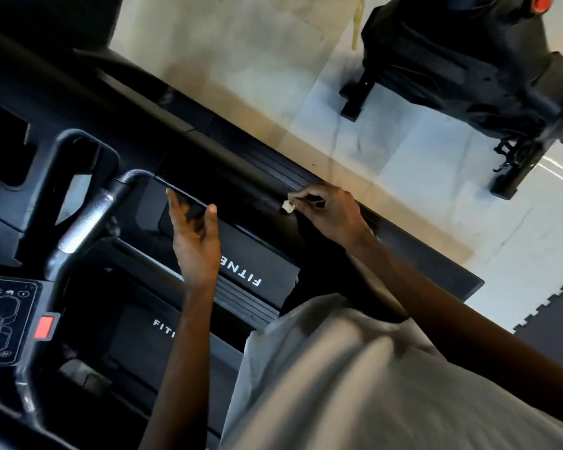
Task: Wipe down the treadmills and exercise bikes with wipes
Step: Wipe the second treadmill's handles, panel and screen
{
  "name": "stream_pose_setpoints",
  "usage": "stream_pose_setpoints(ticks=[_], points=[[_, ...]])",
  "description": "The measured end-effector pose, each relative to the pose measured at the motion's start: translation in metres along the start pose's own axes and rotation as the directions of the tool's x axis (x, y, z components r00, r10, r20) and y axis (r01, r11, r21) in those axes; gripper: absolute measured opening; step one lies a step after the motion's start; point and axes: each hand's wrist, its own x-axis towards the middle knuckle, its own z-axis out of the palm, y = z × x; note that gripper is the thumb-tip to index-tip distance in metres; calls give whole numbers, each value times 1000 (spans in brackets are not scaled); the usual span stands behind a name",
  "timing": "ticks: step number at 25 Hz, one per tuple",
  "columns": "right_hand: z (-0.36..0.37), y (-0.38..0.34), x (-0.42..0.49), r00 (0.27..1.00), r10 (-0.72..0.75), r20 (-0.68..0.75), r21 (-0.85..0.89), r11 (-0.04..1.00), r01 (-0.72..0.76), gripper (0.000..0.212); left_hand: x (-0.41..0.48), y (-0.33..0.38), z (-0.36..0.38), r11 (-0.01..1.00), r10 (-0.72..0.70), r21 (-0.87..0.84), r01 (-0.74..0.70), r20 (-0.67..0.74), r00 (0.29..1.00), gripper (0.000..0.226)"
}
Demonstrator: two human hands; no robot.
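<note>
Treadmill side rail (pixel 238 160) mid-wipe: right hand (pixel 327 211) pinches small wadded wipe (pixel 287 206) against it; left hand (pixel 195 238) grips dark flat item (pixel 189 203), prob. a phone. Next: drag wipe along rail w/ steady pressure.

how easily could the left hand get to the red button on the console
Probably yes: the left hand is by the dark rail, and nothing visibly blocks the way to the red button; only the silver grip lies between.
</note>
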Motion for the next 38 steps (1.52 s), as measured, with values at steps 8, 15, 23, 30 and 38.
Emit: stream_pose_setpoints(ticks=[8, 15, 23, 30, 38], points=[[7, -4, 54, 986, 75, 149, 113, 989, -92, 17, 1, 17, -2, 996, -76, 54, 76, 1, 997, 79], [-4, -10, 34, 977, -46, 208, 154, 988, 14, 6, 3, 20, -9, 988, -47, 149, 41, 32, 998, 80], [29, -25, 75, 988, -100, 115, 235, 969, 71, 9, 3, 16, -6, 989, -17, 151, 11, 41, 999, 77], [26, 2, 79, 977, 132, 169, 119, 981, -153, 10, 3, 9, -6, 991, -58, 125, 52, 51, 997, 80], [38, -38, 88, 985, -86, 146, 241, 969, 49, 7, 4, 4, -9, 993, -57, 107, 51, 56, 997, 82]])
